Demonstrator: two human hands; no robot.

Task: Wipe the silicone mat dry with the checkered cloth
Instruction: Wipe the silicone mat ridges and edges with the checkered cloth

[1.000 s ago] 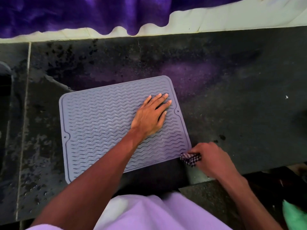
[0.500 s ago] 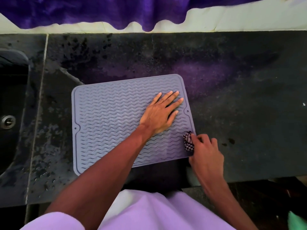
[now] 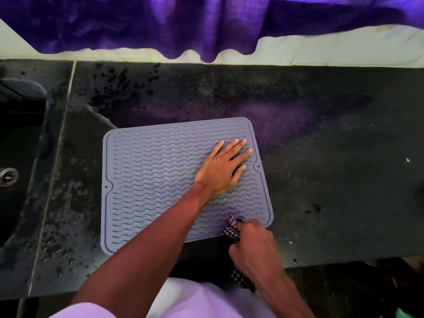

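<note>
From my remote station I record the silicone mat (image 3: 160, 180) lying flat on the dark stone countertop (image 3: 321, 157), grey, with wavy ribs, its long edges running roughly left to right and skewed a little to the counter's edge. The near edge of the mat lies close to the front of the counter. The left hand (image 3: 220, 171) rests palm down on the right half of the mat, fingers straight and slightly fanned, the fingertips near the mat's right border. The right hand (image 3: 254, 244) sits at the mat's near right corner, its fingers curled tight round the checkered cloth (image 3: 231, 230). A bunched end of the cloth sticks out ahead of the knuckles and touches the ribbed surface just inside the near edge; a further length of it trails back under the wrist towards the body. Wet patches and droplets show on the counter left of the mat. At the far left I note a sink (image 3: 34, 134) with its drain (image 3: 8, 176) visible. Purple fabric (image 3: 137, 24) hangs across the top of the view over a pale wall (image 3: 344, 49). A white garment (image 3: 195, 299) fills the bottom centre.
</note>
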